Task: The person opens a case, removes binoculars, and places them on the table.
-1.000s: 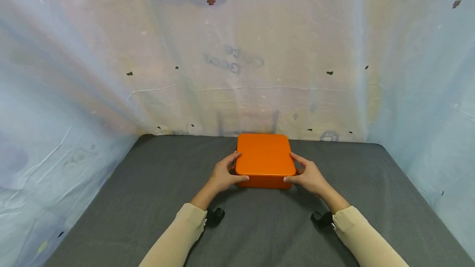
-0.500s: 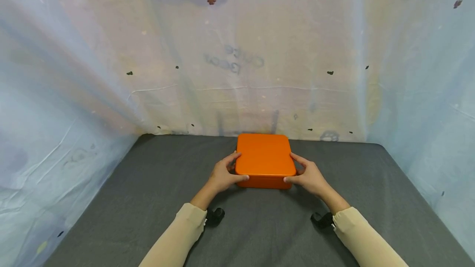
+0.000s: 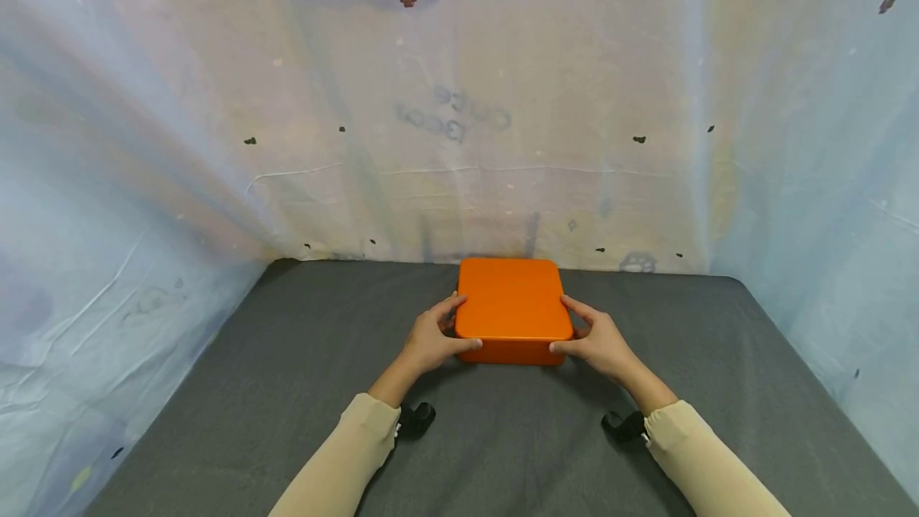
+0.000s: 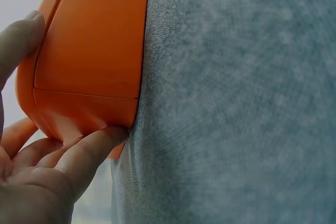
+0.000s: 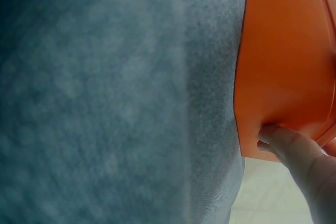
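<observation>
An orange box (image 3: 511,297) with rounded corners and a fitted lid sits on the grey cloth near the far edge of the table. The left hand (image 3: 431,337) grips its left front corner, thumb on the front face and fingers along the side. Mirroring it, the right hand (image 3: 599,341) holds the right front corner. In the left wrist view, fingertips press low on the side of the box (image 4: 89,40), close to the cloth, and the lid seam shows. The right wrist view has fingertips against the lower side of the box (image 5: 283,61). Its underside is hidden.
Grey cloth (image 3: 517,445) covers the table. A pale patterned sheet (image 3: 459,102) hangs right behind the far edge, with more sheeting on both sides. Black curved pieces, one at the left wrist (image 3: 416,421) and one at the right wrist (image 3: 623,426), stick out below the sleeves.
</observation>
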The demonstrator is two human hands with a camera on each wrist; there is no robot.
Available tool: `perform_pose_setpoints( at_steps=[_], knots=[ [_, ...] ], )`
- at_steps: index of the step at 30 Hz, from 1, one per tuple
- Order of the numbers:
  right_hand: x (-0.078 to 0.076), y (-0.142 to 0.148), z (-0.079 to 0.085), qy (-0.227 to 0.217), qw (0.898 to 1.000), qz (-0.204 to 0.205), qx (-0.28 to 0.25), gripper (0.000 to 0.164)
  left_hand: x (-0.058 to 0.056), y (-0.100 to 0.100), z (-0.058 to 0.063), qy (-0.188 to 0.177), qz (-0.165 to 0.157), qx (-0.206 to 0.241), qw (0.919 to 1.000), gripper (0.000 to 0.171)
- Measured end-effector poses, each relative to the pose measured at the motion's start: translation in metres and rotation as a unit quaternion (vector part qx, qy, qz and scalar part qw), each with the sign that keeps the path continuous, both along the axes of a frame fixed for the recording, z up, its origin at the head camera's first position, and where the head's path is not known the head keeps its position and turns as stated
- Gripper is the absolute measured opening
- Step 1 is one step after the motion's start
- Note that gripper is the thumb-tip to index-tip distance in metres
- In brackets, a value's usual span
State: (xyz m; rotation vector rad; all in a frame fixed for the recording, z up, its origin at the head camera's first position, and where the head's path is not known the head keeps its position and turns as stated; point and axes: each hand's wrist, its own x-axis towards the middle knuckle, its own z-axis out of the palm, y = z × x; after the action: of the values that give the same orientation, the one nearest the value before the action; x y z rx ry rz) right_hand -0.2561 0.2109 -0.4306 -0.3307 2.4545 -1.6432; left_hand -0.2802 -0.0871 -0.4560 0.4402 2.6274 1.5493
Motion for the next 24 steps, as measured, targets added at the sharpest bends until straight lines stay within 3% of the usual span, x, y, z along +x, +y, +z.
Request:
perform_pose_setpoints(
  at_steps=[5,11,15,24],
  knots=[
    [0.0009,0.0006,0.0009,0.001,1.000,0.002,-0.001,0.090,0.0005,0.0005,-0.0004,0.004,0.001,0.009,1.0000,0.086],
    [0.0006,0.0002,0.0004,0.005,1.000,0.005,-0.005,0.090,0.0002,0.0061,0.0052,0.036,-0.023,0.006,0.9991,0.082],
    [0.0004,0.0000,-0.0003,0.011,1.000,0.010,-0.002,0.090,0.0000,0.0071,0.0082,0.041,-0.015,0.000,0.9990,0.086],
    [0.0003,0.0016,-0.0020,0.015,1.000,0.011,-0.006,0.089,-0.0012,0.0056,0.0027,-0.002,0.004,0.005,1.0000,0.090]
  ],
)
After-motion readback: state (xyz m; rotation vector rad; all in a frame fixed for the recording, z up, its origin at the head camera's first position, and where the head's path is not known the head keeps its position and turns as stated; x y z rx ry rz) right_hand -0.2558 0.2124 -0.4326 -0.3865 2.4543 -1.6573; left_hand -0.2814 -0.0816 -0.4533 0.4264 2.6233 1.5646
